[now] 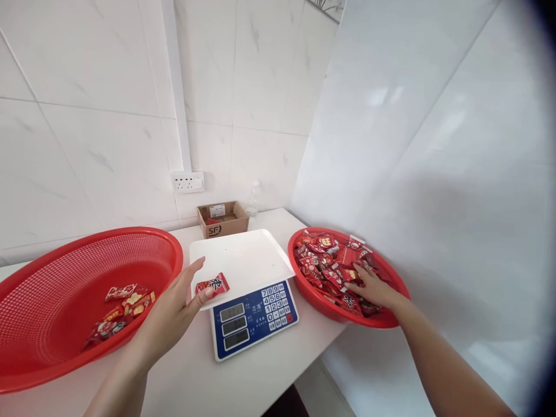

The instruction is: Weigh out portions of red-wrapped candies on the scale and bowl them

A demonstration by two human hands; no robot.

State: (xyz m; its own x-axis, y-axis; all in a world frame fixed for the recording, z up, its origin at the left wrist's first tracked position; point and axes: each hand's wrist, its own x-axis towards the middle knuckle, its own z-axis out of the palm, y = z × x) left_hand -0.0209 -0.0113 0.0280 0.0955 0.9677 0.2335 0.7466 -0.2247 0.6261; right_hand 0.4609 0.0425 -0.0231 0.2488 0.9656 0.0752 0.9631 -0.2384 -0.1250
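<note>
My left hand (176,307) is open, fingers apart, at the front left edge of the white scale tray (243,255). One red candy packet (212,285) lies on the tray just beyond its fingertips, not gripped. My right hand (372,288) rests on the pile of red candy packets (330,260) in the right red basket (391,320), its fingers lying among them; whether it grips one I cannot make out.
The blue-faced electronic scale (254,318) stands on the white table (195,376) between two baskets. The large left red basket (65,260) holds several packets (124,307). A small cardboard box (223,218) and a clear bottle (253,200) stand by the tiled wall.
</note>
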